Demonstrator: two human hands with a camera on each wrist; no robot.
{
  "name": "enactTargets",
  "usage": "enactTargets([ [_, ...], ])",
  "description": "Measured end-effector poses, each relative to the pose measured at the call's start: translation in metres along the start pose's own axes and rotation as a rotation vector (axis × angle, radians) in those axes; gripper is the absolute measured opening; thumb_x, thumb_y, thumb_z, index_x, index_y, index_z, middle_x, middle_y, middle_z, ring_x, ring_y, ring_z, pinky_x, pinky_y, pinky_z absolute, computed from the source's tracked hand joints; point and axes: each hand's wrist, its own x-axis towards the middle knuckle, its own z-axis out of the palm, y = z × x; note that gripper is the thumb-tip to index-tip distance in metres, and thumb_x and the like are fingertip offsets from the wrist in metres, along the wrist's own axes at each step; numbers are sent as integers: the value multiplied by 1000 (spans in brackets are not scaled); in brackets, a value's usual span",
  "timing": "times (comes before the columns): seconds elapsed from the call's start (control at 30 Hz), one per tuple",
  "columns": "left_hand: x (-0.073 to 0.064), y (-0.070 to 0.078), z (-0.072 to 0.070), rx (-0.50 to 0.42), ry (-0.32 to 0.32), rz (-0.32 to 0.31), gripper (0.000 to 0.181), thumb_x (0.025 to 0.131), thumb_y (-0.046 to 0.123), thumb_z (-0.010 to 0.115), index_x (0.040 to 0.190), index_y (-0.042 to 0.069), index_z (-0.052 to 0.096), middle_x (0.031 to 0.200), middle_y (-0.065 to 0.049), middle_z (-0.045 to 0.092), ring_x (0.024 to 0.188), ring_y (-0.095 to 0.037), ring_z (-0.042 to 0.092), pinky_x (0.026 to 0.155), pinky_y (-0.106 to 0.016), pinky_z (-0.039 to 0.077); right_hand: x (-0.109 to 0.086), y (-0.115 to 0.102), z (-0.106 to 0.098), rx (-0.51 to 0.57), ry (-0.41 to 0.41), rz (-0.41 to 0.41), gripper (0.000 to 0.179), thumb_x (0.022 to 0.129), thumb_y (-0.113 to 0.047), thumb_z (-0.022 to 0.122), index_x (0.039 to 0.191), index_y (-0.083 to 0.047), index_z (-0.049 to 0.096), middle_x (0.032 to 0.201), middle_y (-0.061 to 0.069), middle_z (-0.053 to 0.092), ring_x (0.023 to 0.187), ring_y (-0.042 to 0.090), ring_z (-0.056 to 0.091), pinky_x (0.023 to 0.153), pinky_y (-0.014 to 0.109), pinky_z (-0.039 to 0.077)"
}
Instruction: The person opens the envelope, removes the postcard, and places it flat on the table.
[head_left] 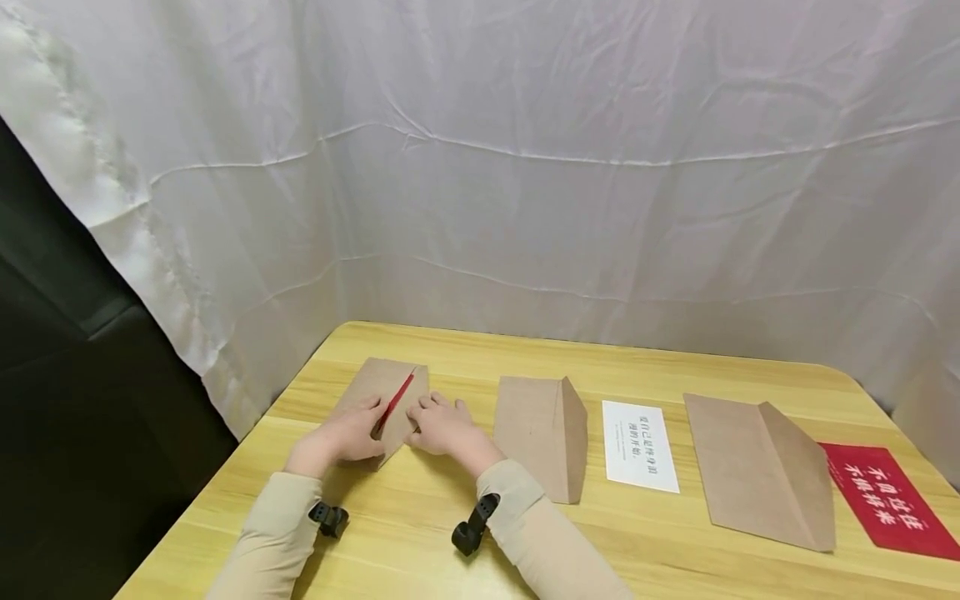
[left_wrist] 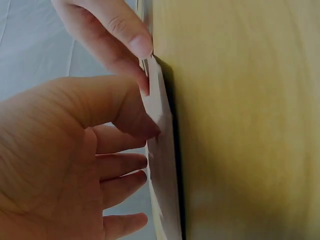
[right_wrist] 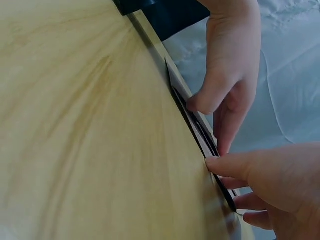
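Observation:
A brown paper envelope (head_left: 378, 377) lies at the left of the table, its flap (head_left: 420, 385) spread out to the right. A thin red strip (head_left: 399, 393) shows along its mouth; most of whatever bears that red is hidden inside. My left hand (head_left: 348, 433) rests over the envelope's body, the thumb by a dark gap at the lower end of the mouth. In the left wrist view its other fingers are spread fairly straight. On the flap side, my right hand (head_left: 448, 429) touches the paper with bent fingertips, the thumb right at the near edge.
Rightward along the wooden table (head_left: 420, 533) come a second brown envelope (head_left: 532, 433), a white printed card (head_left: 637, 442), a third envelope (head_left: 742, 467) and a red printed card (head_left: 892, 500), partly overlapped by that envelope. A pale curtain (head_left: 525, 208) hangs behind the table.

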Motion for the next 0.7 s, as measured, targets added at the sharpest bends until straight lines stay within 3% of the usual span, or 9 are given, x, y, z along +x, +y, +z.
enactTargets([
  [0.27, -1, -3, -7, 10, 32, 70, 64, 81, 11, 68, 141, 2, 50, 146, -34, 40, 134, -48, 42, 108, -57, 39, 1, 4, -1, 34, 8, -31, 50, 94, -48, 57, 139, -28, 53, 155, -3, 41, 147, 17, 32, 115, 58, 29],
  [0.5, -3, -2, -10, 13, 49, 53, 43, 88, 9, 60, 131, 7, 62, 142, -29, 48, 128, -47, 50, 105, -56, 43, -1, 6, -1, 72, 5, -45, 50, 97, -49, 51, 142, -27, 51, 156, -2, 39, 147, 17, 32, 116, 59, 27],
  [0.7, -5, -2, -10, -3, 55, 45, 63, 82, 19, 71, 140, 3, 51, 143, -28, 47, 131, -45, 47, 107, -56, 41, -1, 7, -1, 69, 24, -49, 49, 97, -49, 50, 140, -25, 54, 154, -2, 42, 146, 18, 34, 116, 59, 28],
])
